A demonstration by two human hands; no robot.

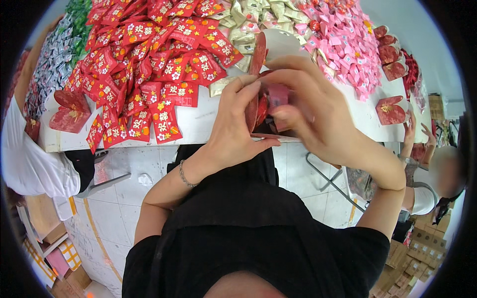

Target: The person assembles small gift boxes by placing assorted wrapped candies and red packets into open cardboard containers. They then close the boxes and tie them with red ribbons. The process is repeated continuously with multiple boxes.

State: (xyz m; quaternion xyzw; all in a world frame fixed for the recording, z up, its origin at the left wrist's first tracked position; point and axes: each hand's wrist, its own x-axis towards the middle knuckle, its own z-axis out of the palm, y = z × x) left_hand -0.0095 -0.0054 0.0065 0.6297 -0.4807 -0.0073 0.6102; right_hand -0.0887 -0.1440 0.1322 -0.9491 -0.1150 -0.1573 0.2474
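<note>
Left hand (229, 116) grips a red box (252, 115) as right hand (318, 102) — hold too blurred to tell — crowds a pink sweet (278, 94), where a hasty push could bend the flap (258, 53)

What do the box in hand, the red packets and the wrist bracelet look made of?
Box: probably matte card; thin panels, red outside, pale inside.
Red packets: likely plastic film, slight sheen; puffy and creased.
Bracelet: seemingly metal, silvery and link-like; too small to be sure.
</note>
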